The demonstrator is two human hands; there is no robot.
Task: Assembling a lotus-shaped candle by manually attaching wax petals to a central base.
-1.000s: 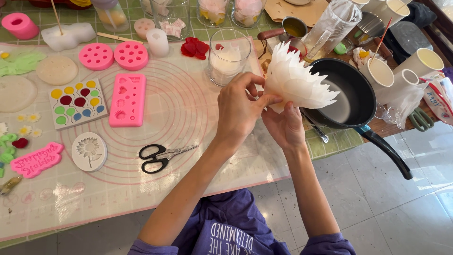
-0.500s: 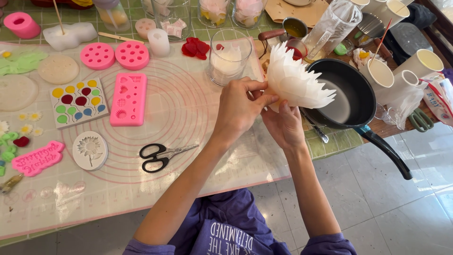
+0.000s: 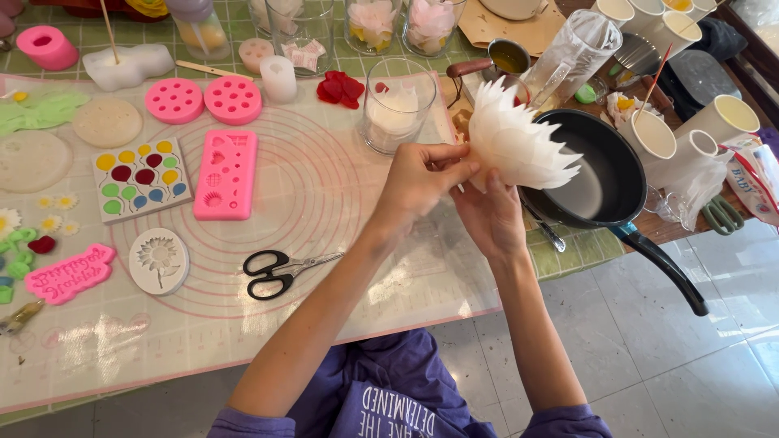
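Cluttered mat (image 3: pixel 341 203); both hands' fingers pinching white flower (image 3: pixel 519 146) above pan (image 3: pixel 604 174) rim.

Waxy matt white flower (image 3: pixel 519 146), glossy black pan (image 3: pixel 604 162) (metal), clear smooth silicone mat (image 3: pixel 341 203)

Scissors (image 3: pixel 284 271) on mat (image 3: pixel 341 195), left of hands; pan (image 3: pixel 604 174) right, behind flower (image 3: pixel 515 146).

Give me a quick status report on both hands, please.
Left hand and right hand both pinching white petalled flower at its base. Held above black pan. Nothing blocking.
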